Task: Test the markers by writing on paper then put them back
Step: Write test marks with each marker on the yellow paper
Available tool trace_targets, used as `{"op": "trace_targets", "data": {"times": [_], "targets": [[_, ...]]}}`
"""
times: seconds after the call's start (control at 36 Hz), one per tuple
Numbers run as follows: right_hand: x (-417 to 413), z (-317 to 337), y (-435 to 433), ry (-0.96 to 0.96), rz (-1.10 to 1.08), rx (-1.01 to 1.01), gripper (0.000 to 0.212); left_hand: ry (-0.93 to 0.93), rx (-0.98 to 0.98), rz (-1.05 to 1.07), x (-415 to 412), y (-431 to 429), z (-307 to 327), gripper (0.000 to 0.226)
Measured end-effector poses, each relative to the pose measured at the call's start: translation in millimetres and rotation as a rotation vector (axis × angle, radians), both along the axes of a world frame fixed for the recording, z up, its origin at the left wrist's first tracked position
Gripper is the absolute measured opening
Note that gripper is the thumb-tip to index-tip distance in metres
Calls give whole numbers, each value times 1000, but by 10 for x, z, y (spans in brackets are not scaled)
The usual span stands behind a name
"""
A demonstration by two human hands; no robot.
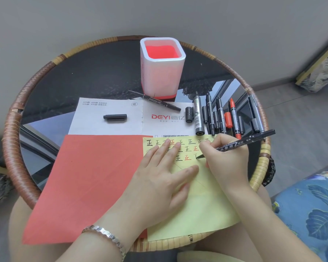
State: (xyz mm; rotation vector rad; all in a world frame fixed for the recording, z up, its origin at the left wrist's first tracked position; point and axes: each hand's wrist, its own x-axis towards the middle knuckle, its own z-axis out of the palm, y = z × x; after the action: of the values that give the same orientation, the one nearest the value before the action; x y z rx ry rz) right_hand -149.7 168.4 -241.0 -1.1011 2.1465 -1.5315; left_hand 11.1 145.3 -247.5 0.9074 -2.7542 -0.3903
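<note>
My right hand [225, 159] grips a black marker [248, 140] with its tip on the yellow paper [203, 208], partway through a written character. Rows of black and red characters fill the sheet's top. My left hand [163, 178] lies flat on the yellow paper, fingers spread, holding it down. Several uncapped markers [218, 116], one red-tipped, lie in a row with their caps behind the paper. Another black marker [155, 101] lies before the white and red pen holder [162, 69], which looks empty. A black cap [115, 117] rests on the white leaflet [106, 118].
A red sheet [91, 186] lies left of the yellow paper, overhanging the front edge. All of it rests on a round glass table with a woven rattan rim [13, 148]. A blue floral cushion [311, 210] is at the right.
</note>
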Motion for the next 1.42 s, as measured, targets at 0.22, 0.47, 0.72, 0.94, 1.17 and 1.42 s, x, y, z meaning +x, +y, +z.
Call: {"op": "trace_targets", "data": {"times": [0.22, 0.47, 0.72, 0.94, 1.17, 1.42], "targets": [[13, 24, -3, 2, 3, 3, 30, 11, 10, 3, -3, -2, 3, 37], [15, 29, -4, -9, 1, -17, 31, 3, 17, 5, -5, -5, 0, 37], [3, -25, 1, 10, 28, -7, 34, 10, 21, 4, -3, -2, 3, 38], [2, -26, 6, 3, 53, -22, 33, 6, 16, 1, -2, 2, 4, 38], [-6, -17, 31, 25, -25, 8, 27, -3, 8, -1, -1, 1, 0, 38], [-13, 31, 18, -90, -85, -104, 35, -13, -1, -1, 0, 0, -9, 37]]}}
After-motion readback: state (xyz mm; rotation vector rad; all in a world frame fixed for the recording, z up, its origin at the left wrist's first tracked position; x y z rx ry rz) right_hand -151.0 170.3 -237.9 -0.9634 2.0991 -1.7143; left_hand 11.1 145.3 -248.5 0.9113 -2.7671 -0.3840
